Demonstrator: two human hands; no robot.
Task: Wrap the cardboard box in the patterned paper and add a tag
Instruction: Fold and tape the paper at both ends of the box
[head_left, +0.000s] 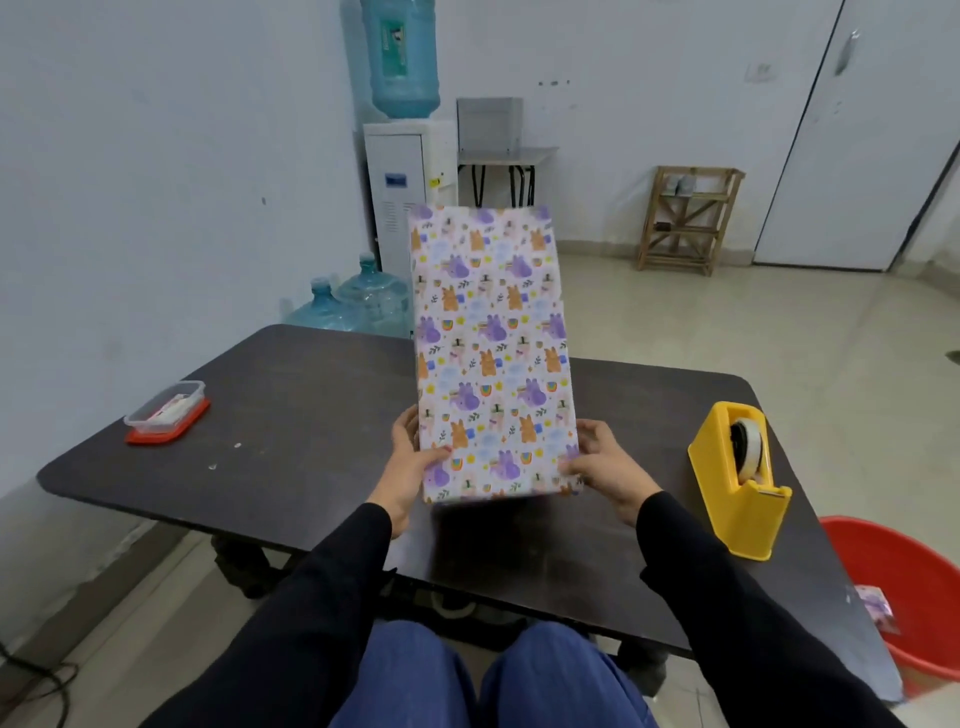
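- Here, the cardboard box (493, 353) — its visible face covered in patterned paper (488, 280) — is held upright above the surface (291, 395), its lower end gripped by the left hand (410, 467) and right hand (605, 467).
- It is judged light and stiff; the paper looks slick, so the edges are best clasped — not the faces.

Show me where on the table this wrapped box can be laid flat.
The widest bare stretch of table lies between the plastic container and the box. A narrower strip runs between the box and the tape dispenser. The right edge by the dispenser is crowded.
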